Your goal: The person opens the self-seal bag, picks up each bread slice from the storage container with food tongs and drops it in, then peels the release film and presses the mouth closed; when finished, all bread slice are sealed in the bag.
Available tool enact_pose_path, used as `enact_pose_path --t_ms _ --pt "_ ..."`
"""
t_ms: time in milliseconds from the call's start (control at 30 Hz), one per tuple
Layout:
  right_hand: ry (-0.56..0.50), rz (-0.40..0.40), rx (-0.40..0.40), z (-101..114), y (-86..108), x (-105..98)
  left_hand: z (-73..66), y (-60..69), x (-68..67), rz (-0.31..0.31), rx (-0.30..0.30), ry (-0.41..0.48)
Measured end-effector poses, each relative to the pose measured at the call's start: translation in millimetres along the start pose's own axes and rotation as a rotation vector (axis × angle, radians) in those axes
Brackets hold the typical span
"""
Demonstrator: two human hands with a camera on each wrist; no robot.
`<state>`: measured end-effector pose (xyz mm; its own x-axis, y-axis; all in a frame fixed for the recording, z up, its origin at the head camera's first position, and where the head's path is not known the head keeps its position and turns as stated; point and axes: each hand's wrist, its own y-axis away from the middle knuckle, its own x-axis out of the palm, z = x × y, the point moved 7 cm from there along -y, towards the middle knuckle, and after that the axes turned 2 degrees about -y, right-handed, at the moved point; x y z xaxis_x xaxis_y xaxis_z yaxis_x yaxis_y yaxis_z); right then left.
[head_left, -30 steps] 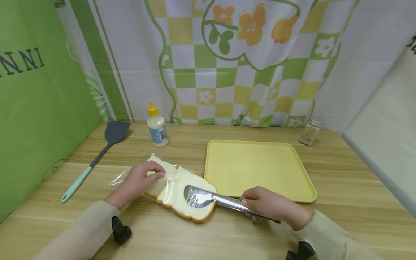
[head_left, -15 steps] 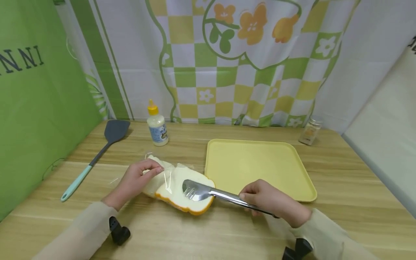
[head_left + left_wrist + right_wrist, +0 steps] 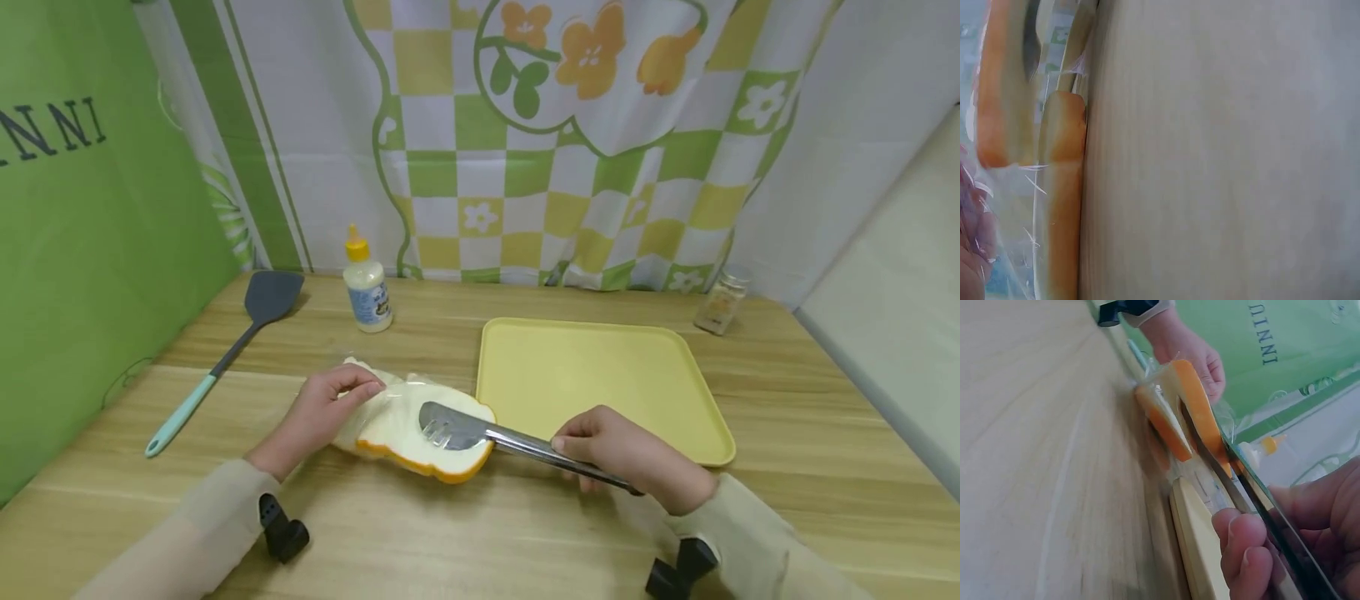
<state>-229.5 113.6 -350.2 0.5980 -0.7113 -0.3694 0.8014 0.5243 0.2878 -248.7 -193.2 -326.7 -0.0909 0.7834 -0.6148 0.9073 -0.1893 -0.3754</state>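
Head: left hand [image 3: 330, 410] pinching clear plastic bag [image 3: 392, 398], guessing so it won't slide along. Right hand [image 3: 618, 458] gripping silver metal tongs [image 3: 525, 445], clamped on white orange-crusted bread slice [image 3: 401, 425], left of yellow rectangular tray [image 3: 592, 379].

Left wrist: gripped slice raised above second orange-crusted slice [image 3: 1063, 200].

Right wrist: tongs straddling top slice, probably for sturdier hold.

The right hand [image 3: 1329, 500] grips metal tongs [image 3: 1294, 553], whose arms straddle an orange-crusted bread slice [image 3: 1200, 400] above the worktop [image 3: 1072, 437]; another slice [image 3: 1165, 422] is just beside it, left hand [image 3: 1194, 356] and clear wrapper [image 3: 1226, 417] behind, yellow tray [image 3: 1194, 531] nearer
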Motion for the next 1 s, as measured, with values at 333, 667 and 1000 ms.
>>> enact_pose_path --t_ms 333,667,1000 --pt "-0.145 0.072 0.083 -7.0 -7.4 0.2 5.4 -4.7 3.9 0.005 -0.050 -0.021" --pt "-0.149 0.090 0.058 -5.4 -2.0 -9.2 10.9 -5.1 -3.4 -0.037 -0.090 -0.024" --pt "-0.090 0.020 0.056 -6.6 -4.1 -1.6 5.2 -2.0 2.9 0.009 -0.110 0.054"
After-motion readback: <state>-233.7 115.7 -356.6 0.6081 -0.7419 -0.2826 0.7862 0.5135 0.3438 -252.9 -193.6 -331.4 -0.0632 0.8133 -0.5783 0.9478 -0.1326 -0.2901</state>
